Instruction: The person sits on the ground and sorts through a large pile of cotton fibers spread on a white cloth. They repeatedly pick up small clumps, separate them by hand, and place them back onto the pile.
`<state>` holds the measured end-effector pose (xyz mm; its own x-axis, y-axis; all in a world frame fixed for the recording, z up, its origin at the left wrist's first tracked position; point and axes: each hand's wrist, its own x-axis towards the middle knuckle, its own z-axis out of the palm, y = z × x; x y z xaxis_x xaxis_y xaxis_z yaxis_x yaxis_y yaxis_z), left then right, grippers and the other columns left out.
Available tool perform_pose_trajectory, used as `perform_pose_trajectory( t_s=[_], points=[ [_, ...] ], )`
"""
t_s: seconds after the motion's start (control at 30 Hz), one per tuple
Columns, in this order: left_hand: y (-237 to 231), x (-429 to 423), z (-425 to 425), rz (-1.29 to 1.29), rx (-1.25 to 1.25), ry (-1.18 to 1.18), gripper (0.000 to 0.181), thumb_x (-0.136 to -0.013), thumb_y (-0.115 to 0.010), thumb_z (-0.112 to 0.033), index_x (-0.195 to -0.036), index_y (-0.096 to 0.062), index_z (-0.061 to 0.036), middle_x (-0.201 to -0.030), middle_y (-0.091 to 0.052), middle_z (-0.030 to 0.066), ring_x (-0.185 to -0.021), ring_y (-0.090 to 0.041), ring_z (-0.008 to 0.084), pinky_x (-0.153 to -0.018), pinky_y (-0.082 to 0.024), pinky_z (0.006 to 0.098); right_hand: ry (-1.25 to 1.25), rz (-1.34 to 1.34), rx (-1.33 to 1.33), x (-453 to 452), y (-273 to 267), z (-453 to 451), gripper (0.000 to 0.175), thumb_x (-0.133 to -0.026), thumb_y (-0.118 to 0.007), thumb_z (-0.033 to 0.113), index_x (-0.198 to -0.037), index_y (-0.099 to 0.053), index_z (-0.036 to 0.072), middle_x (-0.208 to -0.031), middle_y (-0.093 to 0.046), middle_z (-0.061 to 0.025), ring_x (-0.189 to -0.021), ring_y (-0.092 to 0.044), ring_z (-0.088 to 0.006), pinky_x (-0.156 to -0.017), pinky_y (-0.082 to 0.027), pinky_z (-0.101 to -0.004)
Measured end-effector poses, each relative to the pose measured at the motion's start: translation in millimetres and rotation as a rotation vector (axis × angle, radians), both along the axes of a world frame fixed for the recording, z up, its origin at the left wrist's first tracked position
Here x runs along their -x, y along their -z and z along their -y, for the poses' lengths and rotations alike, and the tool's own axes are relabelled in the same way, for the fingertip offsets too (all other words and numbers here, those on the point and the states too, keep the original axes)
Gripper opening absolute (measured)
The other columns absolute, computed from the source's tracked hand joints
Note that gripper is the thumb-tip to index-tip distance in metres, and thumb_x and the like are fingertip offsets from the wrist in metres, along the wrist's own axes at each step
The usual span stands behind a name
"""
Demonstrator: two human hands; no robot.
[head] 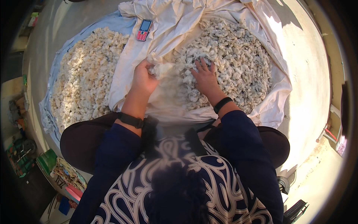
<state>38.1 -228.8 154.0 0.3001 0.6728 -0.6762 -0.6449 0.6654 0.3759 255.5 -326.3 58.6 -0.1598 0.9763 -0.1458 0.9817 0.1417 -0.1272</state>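
My left hand (144,77) holds a tuft of pale raw fibre (160,69), which looks like cotton, above the white cloth (123,74). Spread fingers of my right hand (206,79) press onto the near left side of a heap of greyish raw fibre (237,61). That heap rests on the same white cloth. Over to the left, a second heap of creamier fibre (84,78) lies on a light blue cloth (109,21). The fingertips of my left hand are partly hidden by the tuft.
A red keypad mobile phone (144,30) lies on the white cloth between the heaps. My crossed legs border the cloths on the near side. Several items, including a green container (47,161), stand at the lower left. A black plastic rack (296,212) sits at the lower right.
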Motion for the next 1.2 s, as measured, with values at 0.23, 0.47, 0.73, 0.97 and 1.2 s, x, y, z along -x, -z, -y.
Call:
perform_pose_trajectory(
  t_s=[0.23,0.47,0.73,0.97,1.2],
  points=[
    [2,-4,-3,-0.116,-0.078,0.052,0.028,-0.089,-0.056,-0.011,-0.113,-0.052,0.001,-0.101,-0.061,0.0138,-0.092,-0.061,0.0248,-0.082,-0.051,0.0372,0.478,-0.001,0.094,-77,-37,-11,0.066,-0.068,-0.074,0.033,-0.129,-0.05,0.024,-0.146,-0.029,-0.0138,-0.134,-0.024,-0.0431,-0.102,-0.024,-0.065],
    [1,-2,3,-0.147,-0.114,0.078,0.022,-0.089,-0.051,0.001,-0.111,-0.046,0.0026,-0.099,-0.057,0.0174,-0.081,-0.058,0.0234,-0.06,-0.05,0.0272,0.36,0.061,0.253,-38,-37,3,0.085,-0.063,-0.079,0.042,-0.137,-0.039,0.032,-0.15,-0.022,-0.0128,-0.132,-0.025,-0.0476,-0.092,-0.039,-0.0607],
    [-14,15,0,-0.052,-0.156,-0.003,0.016,-0.086,-0.054,0.003,-0.101,-0.046,0.0005,-0.087,-0.051,0.0123,-0.062,-0.046,0.0142,-0.051,-0.041,0.0227,-0.039,-0.028,0.255,58,-36,38,0.1,-0.053,-0.086,0.033,-0.139,-0.035,0.032,-0.152,-0.015,-0.0093,-0.133,-0.024,-0.0451,-0.091,-0.038,-0.0647],
    [-81,64,-26,0.389,-0.05,-0.249,0.011,-0.088,-0.052,0.002,-0.092,-0.042,-0.0012,-0.077,-0.045,0.008,-0.059,-0.044,0.0143,-0.038,-0.032,0.0219,-0.105,-0.004,0.263,57,-29,40,0.1,-0.053,-0.087,0.027,-0.138,-0.036,0.035,-0.154,-0.006,-0.0073,-0.135,-0.02,-0.0456,-0.092,-0.035,-0.0679],
    [-140,137,-18,0.346,-0.363,-0.473,0.011,-0.091,-0.045,0.0,-0.094,-0.042,-0.0099,-0.074,-0.045,0.0086,-0.05,-0.039,0.0155,-0.037,-0.03,0.0222,-0.115,-0.034,0.305,60,-46,36,0.089,-0.057,-0.083,0.021,-0.134,-0.041,0.029,-0.153,-0.012,-0.0081,-0.135,-0.02,-0.0452,-0.095,-0.03,-0.0705]
  ],
)
